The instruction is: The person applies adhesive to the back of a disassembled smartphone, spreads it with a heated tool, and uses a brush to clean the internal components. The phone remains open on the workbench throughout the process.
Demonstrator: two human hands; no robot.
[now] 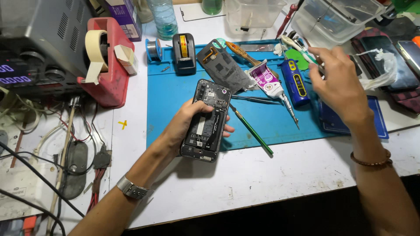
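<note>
Over a blue mat (183, 98) on a cluttered white bench (271, 175), the left hand (186, 124) grasps an opened phone (206, 120); the right hand (339, 83) pinches a white-green tool (297, 48).

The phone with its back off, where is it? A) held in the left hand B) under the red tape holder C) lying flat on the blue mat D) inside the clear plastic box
A: the left hand wraps its fingers around the opened phone and holds it up above the blue mat, insides facing up.
</note>
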